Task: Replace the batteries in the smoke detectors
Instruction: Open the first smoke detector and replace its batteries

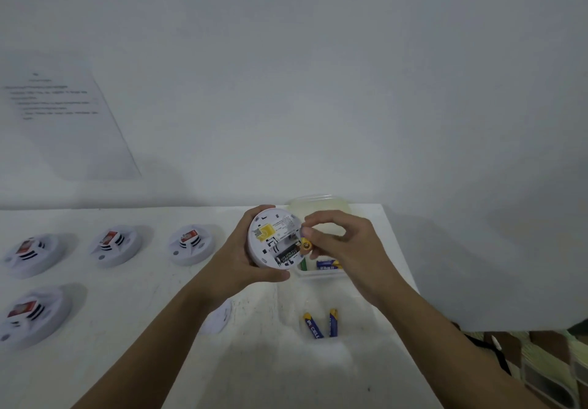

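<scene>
The smoke detector (273,238) was held above the table (127,361) with its back turned to the camera. It was gripped round the rim by the left hand (245,256), whose fingers were curled on the far edge. The battery bay was open, and a black battery (288,255) lay in its lower slot. A yellow-ended battery (306,245) was pinched between the thumb and fingertips of the right hand (337,243), at the right edge of the bay. Whether it touched a contact could not be told.

Several risks were judged possible. The pinch was small, so the battery could be dropped into the container (321,273) below, or among the two loose batteries (313,326) on the table, and old and new cells could then be mixed. The polarity could be mistaken, because the slot markings were too small to be read. If the battery was pushed at an angle, the contact could be bent, or the black battery could be knocked out.
</scene>
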